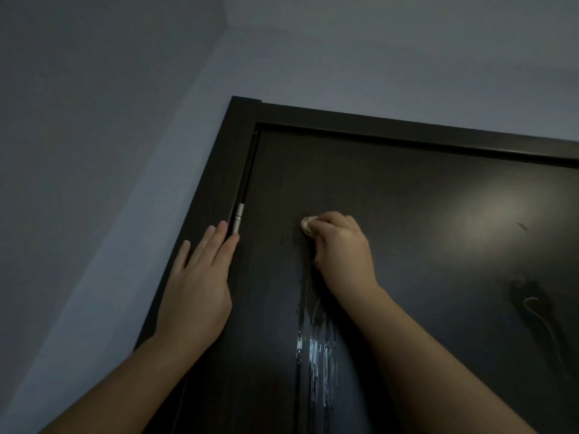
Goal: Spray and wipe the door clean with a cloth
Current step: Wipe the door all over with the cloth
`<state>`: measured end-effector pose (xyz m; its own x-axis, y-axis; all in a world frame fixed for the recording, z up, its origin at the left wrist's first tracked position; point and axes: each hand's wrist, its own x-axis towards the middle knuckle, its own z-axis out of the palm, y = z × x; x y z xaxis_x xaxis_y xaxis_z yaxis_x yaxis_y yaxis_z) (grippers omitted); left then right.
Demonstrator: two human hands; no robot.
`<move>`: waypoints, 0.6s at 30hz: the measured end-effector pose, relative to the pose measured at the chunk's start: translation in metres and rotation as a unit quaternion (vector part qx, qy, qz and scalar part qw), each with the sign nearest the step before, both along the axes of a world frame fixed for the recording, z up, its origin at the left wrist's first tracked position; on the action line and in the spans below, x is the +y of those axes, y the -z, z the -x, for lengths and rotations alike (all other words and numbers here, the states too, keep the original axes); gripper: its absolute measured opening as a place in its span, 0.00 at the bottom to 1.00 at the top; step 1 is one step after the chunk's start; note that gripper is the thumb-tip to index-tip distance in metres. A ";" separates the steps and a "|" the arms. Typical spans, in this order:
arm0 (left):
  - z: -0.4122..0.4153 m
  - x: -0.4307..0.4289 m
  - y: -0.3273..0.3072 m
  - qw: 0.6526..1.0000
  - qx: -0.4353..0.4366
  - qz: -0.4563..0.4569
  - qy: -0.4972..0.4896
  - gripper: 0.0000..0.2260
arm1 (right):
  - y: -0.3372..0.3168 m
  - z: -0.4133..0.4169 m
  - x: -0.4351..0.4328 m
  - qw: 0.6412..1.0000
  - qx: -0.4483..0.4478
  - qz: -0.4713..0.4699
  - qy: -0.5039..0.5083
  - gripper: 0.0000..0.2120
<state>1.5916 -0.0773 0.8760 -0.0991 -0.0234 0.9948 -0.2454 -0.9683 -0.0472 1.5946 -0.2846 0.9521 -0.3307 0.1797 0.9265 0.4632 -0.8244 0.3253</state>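
The dark brown door (pixel 423 245) fills the right half of the view, seen from below. My right hand (pixel 341 245) grips a small pale cloth (pixel 307 225), bunched under its fingers and pressed against the door's upper left area. Wet streaks (pixel 316 349) run down the door below that hand and shine. My left hand (pixel 197 283) lies flat with straight fingers on the door frame (pixel 232 158), its fingertips beside a silver hinge (pixel 238 219). No spray bottle is in view.
Grey-blue wall (pixel 109 151) surrounds the frame on the left and above. A dark smear with a thin pale curved line (pixel 532 305) marks the door at the right. A light reflection (pixel 488 220) glows on the upper right of the door.
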 end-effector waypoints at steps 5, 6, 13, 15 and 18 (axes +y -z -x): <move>-0.001 -0.001 0.000 1.000 0.006 -0.008 -0.001 0.33 | 0.004 0.000 -0.012 0.998 -0.019 0.064 0.021 0.09; -0.001 0.000 0.000 1.000 0.007 -0.011 0.000 0.34 | -0.004 0.000 -0.013 0.999 -0.020 0.023 0.021 0.08; 0.000 0.003 -0.001 1.000 0.011 -0.009 -0.010 0.34 | -0.001 -0.001 0.000 0.994 -0.006 0.097 0.050 0.10; -0.002 0.004 0.000 1.000 0.013 -0.015 -0.012 0.34 | -0.021 -0.001 -0.007 0.999 -0.007 -0.008 0.038 0.11; -0.002 0.005 0.000 1.000 0.012 -0.012 -0.011 0.34 | -0.013 -0.001 0.027 1.000 0.005 -0.003 0.017 0.12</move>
